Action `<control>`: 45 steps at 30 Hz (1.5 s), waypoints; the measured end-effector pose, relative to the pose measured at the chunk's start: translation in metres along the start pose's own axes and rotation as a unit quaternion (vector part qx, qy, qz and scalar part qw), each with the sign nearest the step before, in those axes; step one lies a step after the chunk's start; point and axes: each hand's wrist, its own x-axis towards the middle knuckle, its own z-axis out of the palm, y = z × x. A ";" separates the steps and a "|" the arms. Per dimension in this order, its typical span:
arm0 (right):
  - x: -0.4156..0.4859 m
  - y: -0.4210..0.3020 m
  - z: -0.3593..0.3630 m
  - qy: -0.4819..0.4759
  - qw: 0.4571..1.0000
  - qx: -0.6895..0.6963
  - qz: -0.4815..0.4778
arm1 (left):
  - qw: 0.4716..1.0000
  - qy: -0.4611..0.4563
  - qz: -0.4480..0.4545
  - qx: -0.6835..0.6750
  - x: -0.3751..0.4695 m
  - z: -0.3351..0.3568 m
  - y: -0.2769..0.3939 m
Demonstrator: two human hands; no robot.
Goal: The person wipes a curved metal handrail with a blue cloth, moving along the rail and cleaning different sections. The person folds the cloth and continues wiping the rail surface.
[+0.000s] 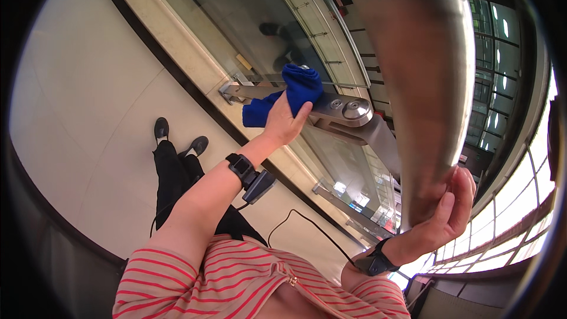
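Observation:
My left hand (285, 120) grips a folded blue cloth (304, 83) and presses it on a flat metal bracket arm (330, 103). Part of the cloth hangs over the arm's near side, below my fingers. Rounded at its end, the bracket arm carries round bolt heads (354, 105) and joins a curved metal support (383, 141). That support runs to a wide, shiny metal handrail (421, 75). My right hand (447, 212) is curled at the handrail's lower end, fingers around its outer edge and thumb on the near side.
Glass panels (248, 22) stand along a pale stone ledge (186, 46) with dark edging. Further bracket arms (336, 199) line the ledge. Pale floor (88, 97) lies to the left. A black cable (305, 215) loops from my right wrist device (376, 261).

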 end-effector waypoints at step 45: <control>0.000 -0.001 0.000 0.025 0.994 -0.104 0.022 | 0.984 -0.140 -0.023 -0.107 0.011 -0.001 0.064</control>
